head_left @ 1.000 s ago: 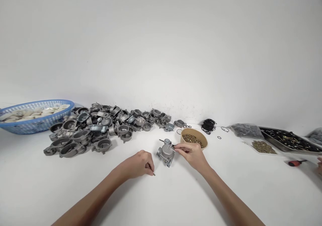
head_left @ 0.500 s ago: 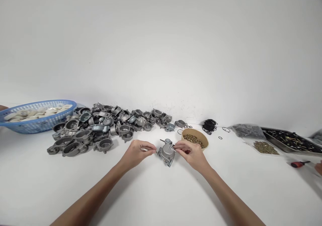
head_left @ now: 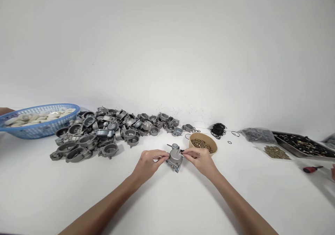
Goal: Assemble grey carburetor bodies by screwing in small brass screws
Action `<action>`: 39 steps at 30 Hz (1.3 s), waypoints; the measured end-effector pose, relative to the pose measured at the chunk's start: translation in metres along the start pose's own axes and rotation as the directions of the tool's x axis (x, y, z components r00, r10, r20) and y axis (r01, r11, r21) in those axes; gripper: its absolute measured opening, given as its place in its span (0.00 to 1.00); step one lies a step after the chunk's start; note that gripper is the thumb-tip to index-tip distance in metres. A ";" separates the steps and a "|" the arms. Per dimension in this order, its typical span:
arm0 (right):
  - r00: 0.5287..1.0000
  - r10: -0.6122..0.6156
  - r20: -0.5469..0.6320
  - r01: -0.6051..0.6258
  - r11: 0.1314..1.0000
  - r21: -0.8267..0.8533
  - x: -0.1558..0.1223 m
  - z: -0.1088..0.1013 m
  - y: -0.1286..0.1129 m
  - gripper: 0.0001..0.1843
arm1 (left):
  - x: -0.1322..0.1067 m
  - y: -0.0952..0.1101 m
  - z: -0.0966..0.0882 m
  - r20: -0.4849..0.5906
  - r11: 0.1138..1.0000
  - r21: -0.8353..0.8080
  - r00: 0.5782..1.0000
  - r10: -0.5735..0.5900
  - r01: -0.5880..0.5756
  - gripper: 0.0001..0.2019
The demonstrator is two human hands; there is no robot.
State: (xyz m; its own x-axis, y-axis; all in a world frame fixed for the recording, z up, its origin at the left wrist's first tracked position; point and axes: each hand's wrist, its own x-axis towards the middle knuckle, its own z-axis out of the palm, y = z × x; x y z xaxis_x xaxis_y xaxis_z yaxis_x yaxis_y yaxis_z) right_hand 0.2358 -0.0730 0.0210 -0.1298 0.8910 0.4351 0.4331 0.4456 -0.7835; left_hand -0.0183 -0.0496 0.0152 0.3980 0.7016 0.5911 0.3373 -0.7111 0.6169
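You had one carburetor (head_left: 175, 156) upright on the surface (head_left: 170, 200), your right grip (head_left: 203, 160) grasping its right side; your left grip (head_left: 146, 164) touched its left edge, clasping what, I could not tell. Far right stood one tan bowl (head_left: 214, 145), slightly screened by your right grip; far left, one blue basket (head_left: 39, 134) and many metal housings (head_left: 104, 133). The carburetor looked dull grey, round-topped.

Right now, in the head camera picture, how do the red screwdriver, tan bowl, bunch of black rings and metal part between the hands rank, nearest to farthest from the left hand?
From the left hand:
1. Metal part, right at its fingertips.
2. Tan bowl, behind the right hand.
3. Black rings, farther back, near the wall.
4. Red screwdriver, far right.
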 end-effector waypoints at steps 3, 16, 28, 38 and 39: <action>1.000 -0.007 0.015 0.007 1.000 -0.019 0.001 0.000 0.002 0.06 | 0.000 -0.002 -0.001 -0.011 0.998 0.039 0.999 0.041 -0.041 0.07; 0.990 -0.003 0.144 0.013 0.997 -0.073 0.002 -0.011 -0.009 0.12 | 0.001 -0.006 0.000 -0.021 0.987 0.041 0.987 0.158 -0.157 0.07; 0.977 0.177 0.120 -0.031 0.673 -0.739 0.005 -0.014 -0.007 0.11 | 0.004 0.000 0.002 0.094 0.996 -0.037 0.992 -0.079 0.083 0.07; 0.938 0.345 0.003 -0.154 0.424 -0.893 0.001 0.012 -0.011 0.08 | 0.002 0.021 0.020 0.172 0.996 0.039 0.982 -0.083 0.077 0.25; 0.932 0.361 -0.008 -0.170 0.420 -0.891 0.001 0.013 -0.011 0.09 | 0.004 0.019 0.020 0.173 0.996 0.027 0.981 -0.083 0.080 0.24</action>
State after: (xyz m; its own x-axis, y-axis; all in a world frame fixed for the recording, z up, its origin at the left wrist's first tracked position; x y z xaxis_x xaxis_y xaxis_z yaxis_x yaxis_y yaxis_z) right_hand 0.2194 -0.0759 0.0239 0.0424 0.9911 0.1261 0.9991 -0.0418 -0.0081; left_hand 0.0073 -0.0614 0.0193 0.5102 0.7397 0.4388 0.3906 -0.6538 0.6480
